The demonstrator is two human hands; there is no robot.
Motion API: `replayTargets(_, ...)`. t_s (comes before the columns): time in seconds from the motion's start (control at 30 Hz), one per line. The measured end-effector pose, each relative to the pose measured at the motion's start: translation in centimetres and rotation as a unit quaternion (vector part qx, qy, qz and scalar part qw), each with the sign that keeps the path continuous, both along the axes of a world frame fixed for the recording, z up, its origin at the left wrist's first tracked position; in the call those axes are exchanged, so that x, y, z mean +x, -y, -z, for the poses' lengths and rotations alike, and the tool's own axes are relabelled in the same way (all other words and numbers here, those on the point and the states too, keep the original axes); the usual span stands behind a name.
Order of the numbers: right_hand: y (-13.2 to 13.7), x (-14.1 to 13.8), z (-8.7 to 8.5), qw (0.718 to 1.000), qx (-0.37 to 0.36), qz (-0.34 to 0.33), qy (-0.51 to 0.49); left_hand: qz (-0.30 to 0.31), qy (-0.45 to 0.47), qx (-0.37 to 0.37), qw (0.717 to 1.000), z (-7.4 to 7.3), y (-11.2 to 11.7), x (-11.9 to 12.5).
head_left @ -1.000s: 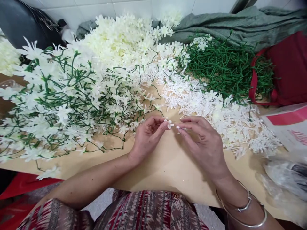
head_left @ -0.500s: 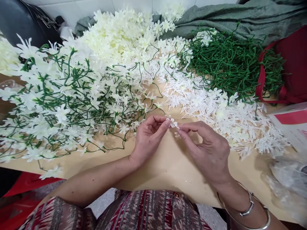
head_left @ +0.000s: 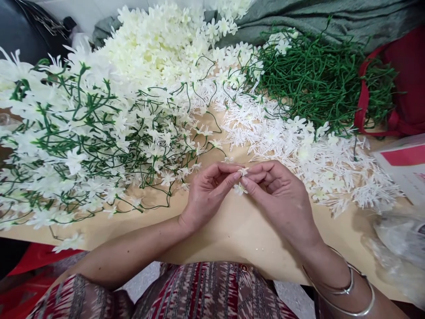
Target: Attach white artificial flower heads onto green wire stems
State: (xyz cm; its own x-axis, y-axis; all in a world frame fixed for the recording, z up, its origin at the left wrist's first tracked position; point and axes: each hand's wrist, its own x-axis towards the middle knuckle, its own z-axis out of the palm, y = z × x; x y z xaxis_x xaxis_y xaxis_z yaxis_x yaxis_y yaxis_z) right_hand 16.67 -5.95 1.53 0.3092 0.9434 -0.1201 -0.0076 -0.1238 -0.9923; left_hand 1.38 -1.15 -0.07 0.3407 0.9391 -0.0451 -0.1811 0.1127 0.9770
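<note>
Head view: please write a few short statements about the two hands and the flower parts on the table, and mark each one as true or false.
1. The left hand and the right hand meet at a small white flower. True.
2. The heap of bare green stems lies on the person's left side. False: it lies far right, next to the red bag.
3. The right wrist carries metal bangles. True.
4. The left hand lies flat and open on the table. False: its fingers are curled and pinch the flower.
</note>
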Motion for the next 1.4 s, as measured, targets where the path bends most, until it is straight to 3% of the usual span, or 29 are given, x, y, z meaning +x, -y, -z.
replayTargets(0.4,-0.2,1.2,-0.4,0.998,-0.026,-0.035,-0.038,0.009,-0.065,0.105,0.992,0.1,-0.3,-0.2)
replayTargets(0.67,-0.2,1.0,-0.6,0.999,0.009,-0.034,-0.01,0.014,-0.064,0.086,0.994,-0.1,-0.4,-0.3)
replayTargets(1.4,-0.4,1.5,-0.3,0.998,0.001,-0.061,0.009,0.012,-0.047,0.045,0.998,-0.4,-0.9,-0.3)
